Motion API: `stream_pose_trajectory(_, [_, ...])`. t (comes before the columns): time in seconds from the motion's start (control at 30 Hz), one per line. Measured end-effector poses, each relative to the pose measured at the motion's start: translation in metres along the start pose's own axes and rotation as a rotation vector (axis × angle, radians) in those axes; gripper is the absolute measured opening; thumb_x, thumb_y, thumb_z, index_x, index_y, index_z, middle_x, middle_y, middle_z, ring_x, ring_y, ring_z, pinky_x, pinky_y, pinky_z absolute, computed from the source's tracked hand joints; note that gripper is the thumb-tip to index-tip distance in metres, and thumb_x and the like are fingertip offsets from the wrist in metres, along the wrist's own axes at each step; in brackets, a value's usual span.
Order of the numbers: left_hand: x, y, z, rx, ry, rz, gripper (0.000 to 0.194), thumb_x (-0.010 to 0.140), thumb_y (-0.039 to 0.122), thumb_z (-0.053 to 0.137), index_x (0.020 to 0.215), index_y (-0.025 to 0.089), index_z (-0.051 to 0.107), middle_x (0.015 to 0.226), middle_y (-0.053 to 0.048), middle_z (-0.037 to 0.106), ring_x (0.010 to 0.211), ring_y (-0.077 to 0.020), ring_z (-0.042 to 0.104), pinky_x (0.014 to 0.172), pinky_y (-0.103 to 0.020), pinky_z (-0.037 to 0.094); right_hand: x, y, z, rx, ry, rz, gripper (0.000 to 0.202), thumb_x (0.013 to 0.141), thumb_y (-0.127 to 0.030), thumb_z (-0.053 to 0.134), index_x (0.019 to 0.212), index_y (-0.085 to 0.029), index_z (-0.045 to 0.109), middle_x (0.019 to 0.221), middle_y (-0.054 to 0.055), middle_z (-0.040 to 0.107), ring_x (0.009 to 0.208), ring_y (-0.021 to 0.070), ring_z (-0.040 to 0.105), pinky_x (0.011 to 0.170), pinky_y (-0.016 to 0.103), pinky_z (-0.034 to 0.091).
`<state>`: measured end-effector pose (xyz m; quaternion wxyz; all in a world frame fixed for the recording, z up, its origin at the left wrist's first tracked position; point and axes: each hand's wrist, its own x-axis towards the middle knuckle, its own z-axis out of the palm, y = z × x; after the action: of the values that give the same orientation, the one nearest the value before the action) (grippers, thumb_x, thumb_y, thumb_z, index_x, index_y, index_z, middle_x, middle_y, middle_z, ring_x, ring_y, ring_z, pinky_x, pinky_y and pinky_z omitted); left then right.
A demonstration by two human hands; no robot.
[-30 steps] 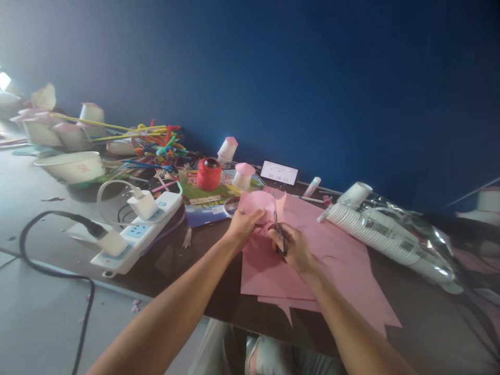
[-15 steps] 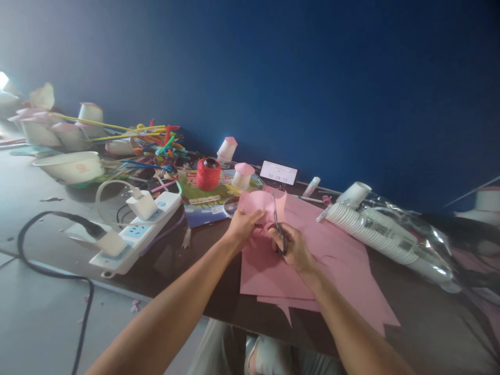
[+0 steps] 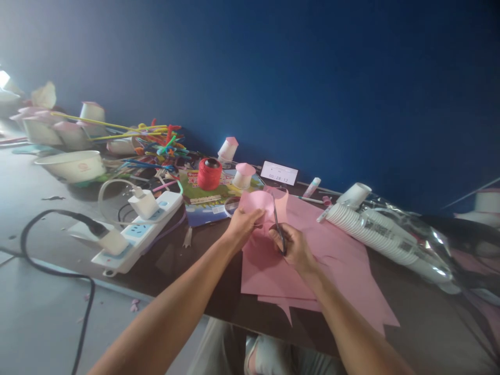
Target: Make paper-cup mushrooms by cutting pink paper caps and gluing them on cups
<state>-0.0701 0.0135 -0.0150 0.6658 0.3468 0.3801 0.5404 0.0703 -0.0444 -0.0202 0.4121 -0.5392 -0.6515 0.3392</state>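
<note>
My left hand (image 3: 242, 225) is closed on a rounded piece of pink paper (image 3: 256, 201), thumb on top. My right hand (image 3: 292, 244) grips dark-handled scissors (image 3: 279, 233), whose blades point away from me along the right edge of that piece. A thin curved strip of pink paper (image 3: 282, 198) hangs just right of the blades. Beneath both hands lie larger pink sheets (image 3: 336, 281) with cut, jagged edges. How far the blades are apart is hard to make out.
A white power strip (image 3: 140, 232) with plugs lies left. Behind stand a red thread spool (image 3: 209, 174), a pink-topped paper cup (image 3: 242, 176) and a timer display (image 3: 278, 173). Stacked paper cups (image 3: 371, 234) in plastic lie right. Colourful pipe cleaners (image 3: 164, 143) and a bowl (image 3: 72, 165) sit far left.
The scissors' blades look slightly shifted against the pink paper. Both hands keep nearly the same place, and the whole view has moved a little.
</note>
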Motion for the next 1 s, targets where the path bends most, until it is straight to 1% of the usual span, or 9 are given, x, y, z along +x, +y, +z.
stream_pose_trajectory(0.1, [0.0,0.002,-0.001,0.008,-0.01,-0.011,0.03,0.055,0.03,0.076,0.072,0.01,0.06,0.059,0.001,0.055,0.05,-0.0073,0.051,0.048,-0.021,0.044,0.0,0.0,-0.002,-0.018,-0.002,-0.005,0.025,0.077,-0.042,0.059,0.078,-0.017,0.056,0.056,-0.005,0.041,0.051,0.0087,0.037,0.046,0.019,0.03])
stream_pose_trajectory(0.23, [0.001,0.006,-0.003,0.012,-0.049,-0.014,0.027,0.057,0.029,0.074,0.071,0.011,0.059,0.059,0.001,0.054,0.049,-0.0067,0.049,0.045,-0.019,0.041,0.0,-0.001,-0.005,-0.051,-0.008,-0.005,0.027,0.077,-0.043,0.059,0.081,-0.017,0.058,0.056,-0.005,0.041,0.051,0.0089,0.037,0.046,0.019,0.03])
stream_pose_trajectory(0.43, [0.003,0.009,-0.006,0.025,-0.046,-0.037,0.026,0.054,0.027,0.075,0.069,0.011,0.06,0.059,0.0,0.054,0.05,-0.0074,0.049,0.045,-0.02,0.041,0.0,0.0,-0.007,-0.106,-0.009,-0.026,0.022,0.078,-0.039,0.058,0.081,-0.017,0.059,0.061,-0.003,0.048,0.054,0.0095,0.04,0.051,0.02,0.034])
stream_pose_trajectory(0.57, [0.004,0.012,-0.009,0.03,-0.04,-0.061,0.025,0.054,0.025,0.075,0.067,0.012,0.058,0.058,0.001,0.052,0.049,-0.0073,0.048,0.043,-0.02,0.041,0.0,-0.001,-0.008,-0.146,-0.009,-0.037,0.02,0.078,-0.037,0.058,0.08,-0.017,0.059,0.058,-0.003,0.046,0.053,0.0092,0.039,0.05,0.02,0.033])
stream_pose_trajectory(0.73, [0.006,0.015,-0.013,-0.012,-0.081,-0.063,0.023,0.054,0.021,0.074,0.068,0.011,0.059,0.059,0.001,0.05,0.048,-0.0061,0.044,0.042,-0.02,0.038,-0.001,-0.002,-0.01,-0.118,-0.024,-0.035,0.021,0.077,-0.038,0.059,0.079,-0.017,0.058,0.057,-0.004,0.044,0.052,0.0087,0.037,0.049,0.02,0.031])
stream_pose_trajectory(0.8, [0.006,0.015,-0.014,-0.006,-0.079,-0.064,0.023,0.055,0.021,0.074,0.071,0.011,0.06,0.061,0.0,0.052,0.049,-0.0063,0.045,0.042,-0.02,0.038,-0.001,-0.004,-0.01,-0.049,-0.041,-0.01,0.023,0.077,-0.039,0.059,0.079,-0.017,0.057,0.056,-0.004,0.043,0.051,0.0084,0.037,0.047,0.02,0.031])
stream_pose_trajectory(0.9, [0.005,0.016,-0.014,0.008,-0.062,-0.065,0.025,0.055,0.021,0.073,0.073,0.011,0.06,0.062,0.0,0.052,0.049,-0.0068,0.046,0.043,-0.021,0.038,-0.001,-0.01,-0.011,0.065,-0.09,0.079,0.027,0.079,-0.043,0.056,0.081,-0.017,0.056,0.054,-0.005,0.044,0.047,0.0078,0.038,0.043,0.019,0.03])
stream_pose_trajectory(1.0, [0.004,0.016,-0.012,0.015,-0.076,-0.072,0.023,0.055,0.02,0.073,0.071,0.011,0.059,0.059,0.001,0.05,0.048,-0.0061,0.044,0.042,-0.02,0.036,-0.001,-0.016,-0.014,0.098,-0.11,0.151,0.031,0.079,-0.048,0.054,0.079,-0.017,0.055,0.053,-0.005,0.047,0.041,0.0068,0.038,0.039,0.019,0.029])
